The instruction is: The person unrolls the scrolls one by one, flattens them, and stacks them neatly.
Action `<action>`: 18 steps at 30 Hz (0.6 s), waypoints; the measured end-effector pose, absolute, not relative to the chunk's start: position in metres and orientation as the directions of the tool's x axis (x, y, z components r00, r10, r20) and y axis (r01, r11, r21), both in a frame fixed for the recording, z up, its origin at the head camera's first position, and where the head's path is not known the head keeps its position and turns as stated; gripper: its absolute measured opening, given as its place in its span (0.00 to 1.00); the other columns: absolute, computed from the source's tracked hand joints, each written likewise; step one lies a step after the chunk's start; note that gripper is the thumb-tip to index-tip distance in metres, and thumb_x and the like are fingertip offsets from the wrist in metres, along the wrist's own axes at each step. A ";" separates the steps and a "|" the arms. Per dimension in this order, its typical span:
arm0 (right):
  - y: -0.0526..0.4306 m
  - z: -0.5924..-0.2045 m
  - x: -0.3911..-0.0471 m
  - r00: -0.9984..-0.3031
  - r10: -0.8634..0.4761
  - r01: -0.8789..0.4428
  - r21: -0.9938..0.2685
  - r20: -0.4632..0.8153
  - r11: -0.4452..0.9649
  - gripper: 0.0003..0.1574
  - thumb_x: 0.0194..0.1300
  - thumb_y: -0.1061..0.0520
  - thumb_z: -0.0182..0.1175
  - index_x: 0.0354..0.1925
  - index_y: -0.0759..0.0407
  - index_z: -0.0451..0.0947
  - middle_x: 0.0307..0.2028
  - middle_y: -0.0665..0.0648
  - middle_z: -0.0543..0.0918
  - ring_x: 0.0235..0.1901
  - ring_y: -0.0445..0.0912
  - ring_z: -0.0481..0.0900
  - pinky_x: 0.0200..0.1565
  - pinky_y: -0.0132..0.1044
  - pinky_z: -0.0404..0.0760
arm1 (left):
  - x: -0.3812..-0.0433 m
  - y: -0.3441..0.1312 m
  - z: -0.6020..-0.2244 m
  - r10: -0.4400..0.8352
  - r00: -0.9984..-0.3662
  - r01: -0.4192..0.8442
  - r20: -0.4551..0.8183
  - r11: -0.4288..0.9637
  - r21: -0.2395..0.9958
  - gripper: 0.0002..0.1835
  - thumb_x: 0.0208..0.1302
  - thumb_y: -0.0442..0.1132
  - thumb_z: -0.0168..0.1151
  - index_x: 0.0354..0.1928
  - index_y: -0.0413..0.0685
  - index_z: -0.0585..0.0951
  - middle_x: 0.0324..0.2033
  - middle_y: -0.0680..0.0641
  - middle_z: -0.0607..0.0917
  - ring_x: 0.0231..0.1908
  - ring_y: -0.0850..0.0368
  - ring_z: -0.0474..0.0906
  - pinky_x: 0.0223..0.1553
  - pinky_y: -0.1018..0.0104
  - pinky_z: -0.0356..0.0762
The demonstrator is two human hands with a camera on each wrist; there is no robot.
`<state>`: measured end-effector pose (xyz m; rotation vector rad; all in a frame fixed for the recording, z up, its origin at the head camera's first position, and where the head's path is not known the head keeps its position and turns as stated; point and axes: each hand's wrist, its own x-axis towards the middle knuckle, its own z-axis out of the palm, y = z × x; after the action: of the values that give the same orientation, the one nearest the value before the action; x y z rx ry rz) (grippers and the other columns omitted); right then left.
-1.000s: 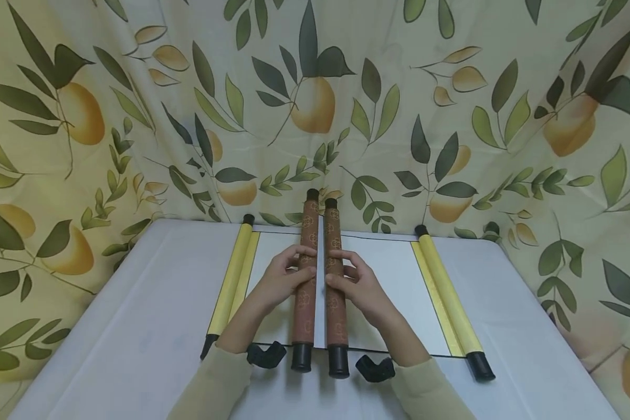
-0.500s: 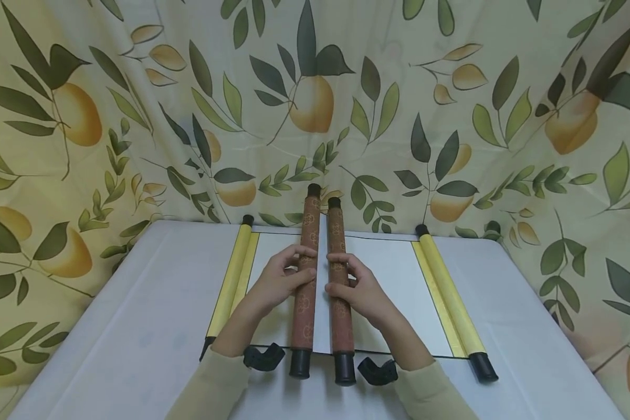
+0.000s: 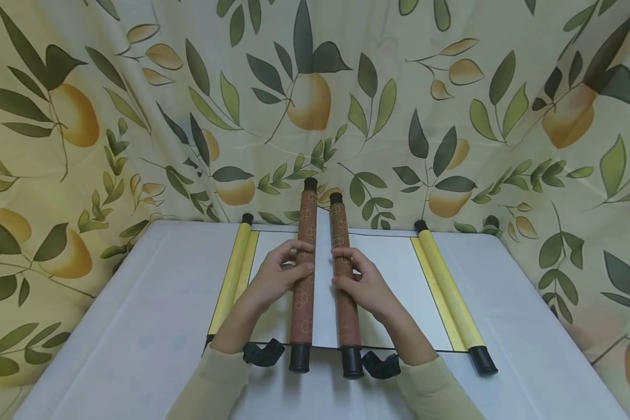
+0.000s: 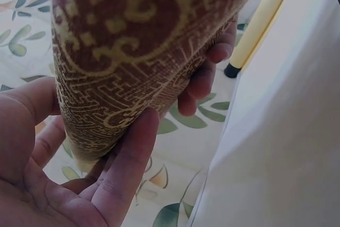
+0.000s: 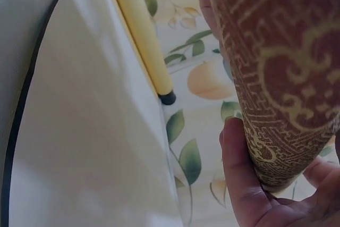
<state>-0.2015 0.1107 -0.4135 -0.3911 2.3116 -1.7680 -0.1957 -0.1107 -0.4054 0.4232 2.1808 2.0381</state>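
Observation:
In the head view a brown patterned scroll is held over the table, its two rolls side by side with a white strip of sheet between them. My left hand grips the left roll, fingers and thumb curled round its middle. The right roll is gripped likewise by my right hand. Both rolls have black end caps. Beneath them lies an opened scroll with a white sheet, a yellow left roller and a yellow right roller. The wrist views show gold patterning on the brown rolls close up.
A white-covered table bears the yellow scroll. Behind it hangs a curtain printed with fruit and leaves. A black curved piece sits by each wrist, the left piece and the right piece.
The two brown rolls have moved apart, mostly the right one shifting right with my right hand, and the white strip between them has widened. The yellow scroll stays in place.

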 end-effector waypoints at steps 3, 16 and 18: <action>0.112 -0.413 -0.202 -0.942 -0.335 -0.083 -0.967 -0.002 0.241 0.34 0.64 0.61 0.62 0.67 0.49 0.67 0.66 0.66 0.65 0.51 0.62 0.78 0.41 0.48 0.85 | -0.196 -0.110 -0.404 0.285 -0.953 0.122 0.102 0.051 0.991 0.18 0.69 0.36 0.62 0.59 0.50 0.77 0.42 0.44 0.78 0.31 0.57 0.78 0.30 0.64 0.80; 0.114 -0.416 -0.205 -0.939 -0.343 -0.077 -0.961 -0.020 0.266 0.34 0.65 0.62 0.63 0.67 0.50 0.67 0.66 0.66 0.65 0.50 0.61 0.78 0.42 0.47 0.85 | -0.196 -0.115 -0.400 0.275 -0.954 0.133 0.115 0.047 0.990 0.18 0.69 0.35 0.62 0.59 0.50 0.77 0.45 0.43 0.78 0.31 0.58 0.79 0.29 0.65 0.80; 0.114 -0.416 -0.205 -0.939 -0.344 -0.081 -0.961 -0.016 0.265 0.34 0.65 0.62 0.62 0.67 0.50 0.67 0.67 0.66 0.64 0.51 0.60 0.78 0.43 0.46 0.85 | -0.196 -0.116 -0.400 0.268 -0.957 0.134 0.115 0.056 0.989 0.17 0.69 0.36 0.62 0.58 0.52 0.77 0.44 0.44 0.78 0.30 0.59 0.78 0.28 0.66 0.78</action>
<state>-0.2054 0.1138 -0.4161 -0.3958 2.3122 -1.7364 -0.1960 -0.1164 -0.4005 0.4229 2.2078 2.0500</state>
